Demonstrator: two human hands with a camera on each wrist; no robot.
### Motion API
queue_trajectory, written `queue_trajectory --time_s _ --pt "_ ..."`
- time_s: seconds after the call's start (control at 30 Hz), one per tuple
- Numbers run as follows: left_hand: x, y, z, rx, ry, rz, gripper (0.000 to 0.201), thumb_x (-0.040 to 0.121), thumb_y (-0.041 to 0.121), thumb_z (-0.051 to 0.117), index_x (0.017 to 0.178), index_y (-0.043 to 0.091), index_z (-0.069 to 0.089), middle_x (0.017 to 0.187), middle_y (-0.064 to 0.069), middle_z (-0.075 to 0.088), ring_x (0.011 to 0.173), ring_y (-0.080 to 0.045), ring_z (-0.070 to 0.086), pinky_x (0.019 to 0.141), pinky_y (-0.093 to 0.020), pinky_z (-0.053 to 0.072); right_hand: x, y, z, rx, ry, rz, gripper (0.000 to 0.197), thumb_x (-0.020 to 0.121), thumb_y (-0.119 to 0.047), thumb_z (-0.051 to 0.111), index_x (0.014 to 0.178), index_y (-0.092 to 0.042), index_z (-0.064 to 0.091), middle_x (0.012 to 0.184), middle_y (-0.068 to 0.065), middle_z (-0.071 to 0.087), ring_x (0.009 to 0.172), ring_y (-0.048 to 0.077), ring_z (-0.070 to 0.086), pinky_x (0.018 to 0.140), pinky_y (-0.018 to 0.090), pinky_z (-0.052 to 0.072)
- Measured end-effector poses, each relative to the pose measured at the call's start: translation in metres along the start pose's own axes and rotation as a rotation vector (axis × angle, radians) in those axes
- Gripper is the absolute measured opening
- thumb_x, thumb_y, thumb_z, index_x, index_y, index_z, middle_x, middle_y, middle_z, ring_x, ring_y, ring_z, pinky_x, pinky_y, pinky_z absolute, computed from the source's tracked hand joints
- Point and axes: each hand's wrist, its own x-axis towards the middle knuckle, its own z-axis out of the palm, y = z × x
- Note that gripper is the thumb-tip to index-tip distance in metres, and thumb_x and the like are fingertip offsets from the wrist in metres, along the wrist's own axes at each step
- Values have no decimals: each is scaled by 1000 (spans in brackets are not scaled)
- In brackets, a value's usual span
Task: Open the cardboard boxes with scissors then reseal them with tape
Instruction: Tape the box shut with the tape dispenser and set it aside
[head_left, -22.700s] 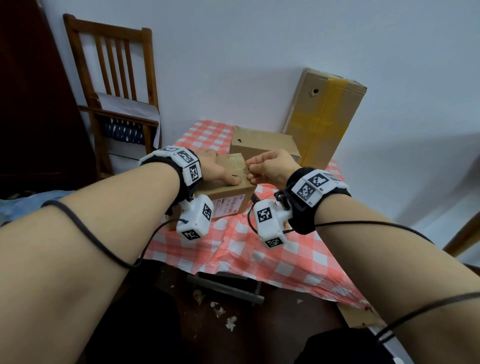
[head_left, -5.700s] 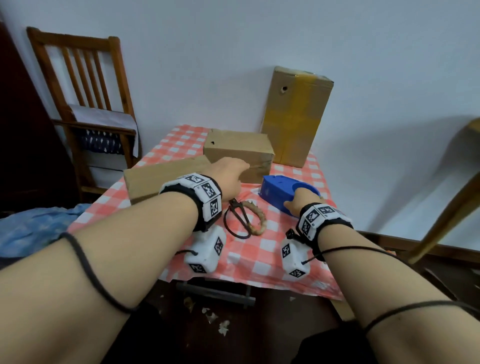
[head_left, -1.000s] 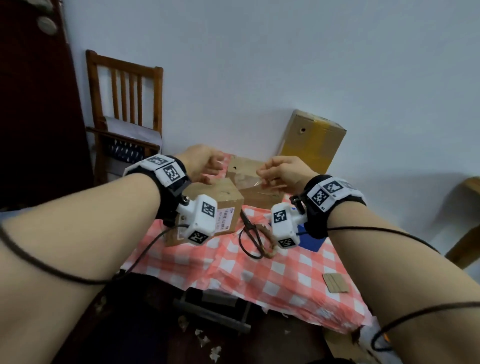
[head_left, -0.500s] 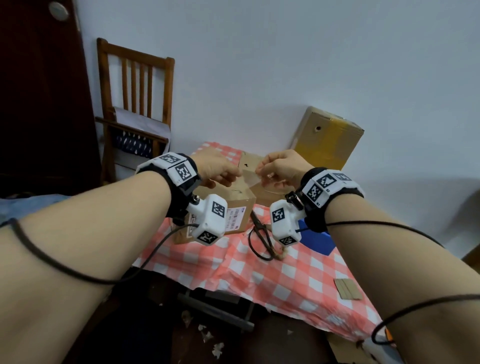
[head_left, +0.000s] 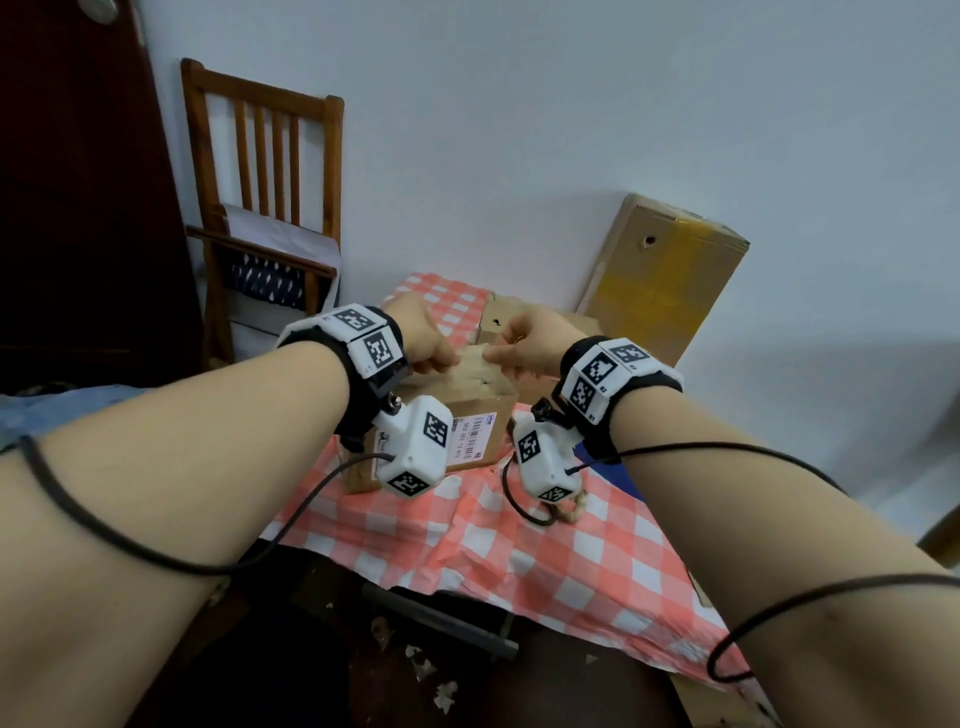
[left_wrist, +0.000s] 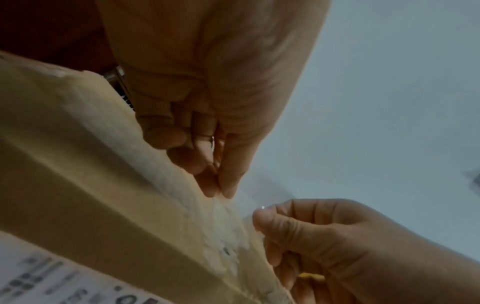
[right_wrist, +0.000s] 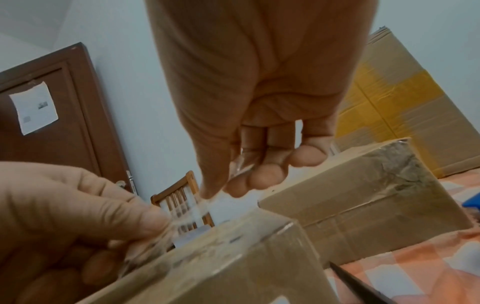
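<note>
A small cardboard box (head_left: 467, 389) with a white shipping label stands on the checked table. Just above its top, my left hand (head_left: 441, 356) and right hand (head_left: 501, 356) each pinch one end of a short strip of clear tape (head_left: 470, 356). In the left wrist view the left thumb and forefinger pinch the tape (left_wrist: 241, 203) over the box's worn top seam (left_wrist: 221, 226). The right wrist view shows the tape (right_wrist: 192, 209) stretched between both hands over the box edge (right_wrist: 233, 257). Black scissors (head_left: 519, 506) lie right of the box, partly hidden by my right wrist.
A second brown box (right_wrist: 363, 195) sits behind the first, and a tall box with yellow tape (head_left: 660, 280) leans on the wall. A blue tape dispenser (right_wrist: 471, 202) shows at the right edge. A wooden chair (head_left: 265, 208) and dark door (right_wrist: 52, 133) stand to the left.
Both hands have come down and closer together, bringing the tape strip from mid-air to just over the box top.
</note>
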Motion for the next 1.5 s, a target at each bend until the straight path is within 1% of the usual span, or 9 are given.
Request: queue_trajectory --time_s 0.17,0.33,0.57,0.73,0.87,1.03,1.2,1.37,1.5 --pt "9 -2 2 148 -2 -47 25 73 18 82 90 2 72 73 -7 67 63 -19 58 62 -28 49 10 5 9 -93 -32 -1 20 87 -25 68 87 -6 69 66 -2 65 63 11 58 73 27 51" --pt "13 -4 4 224 2 -29 31 68 19 85 92 5 71 87 -10 72 88 -28 68 84 -42 56 13 5 13 -149 -45 -6 24 86 -24 69 68 -10 65 64 0 64 62 13 58 69 28 51" --pt "0 1 14 421 102 228 30 84 5 63 113 12 67 115 -4 66 104 -21 60 84 -30 49 15 2 20 -265 -16 -21 25 84 -19 69 62 -11 60 63 4 63 59 15 55 73 31 52" --pt "-10 -5 36 514 -264 300 73 85 17 63 146 11 23 140 -14 47 124 -27 49 101 -39 43 12 0 20 -328 -15 -38 19 87 -15 60 70 -7 64 62 5 61 64 19 57 75 32 51" --pt "-4 -16 54 800 -271 277 119 79 37 73 149 2 -16 160 -14 -7 148 -25 -1 119 -34 6 13 0 21 -417 2 -58 23 90 -19 54 85 -1 69 81 12 69 75 26 62 77 34 54" --pt "2 -17 60 825 -193 301 122 71 38 80 150 1 -5 158 -14 7 147 -26 8 119 -32 10 9 -4 26 -680 -6 -76 24 94 -18 46 74 -9 57 73 3 56 69 23 53 63 30 45" --pt "4 -19 61 846 -184 301 126 70 40 80 150 1 -9 159 -13 1 147 -26 3 120 -33 6 4 5 38 -662 77 -99 21 97 -18 41 112 -7 49 103 8 63 94 30 62 70 34 40" --pt "4 -20 62 837 -198 283 127 70 39 79 150 2 -13 160 -13 -6 148 -25 -3 121 -35 5 0 10 47 -668 149 -113 25 98 -20 32 115 -7 45 112 9 64 99 31 62 70 35 37" --pt "-3 -17 62 880 -204 258 119 76 35 76 150 0 -11 159 -16 -7 148 -27 -4 120 -34 3 -2 20 43 -618 228 -15 46 100 -48 25 115 -8 40 93 10 63 89 33 64 65 36 39"
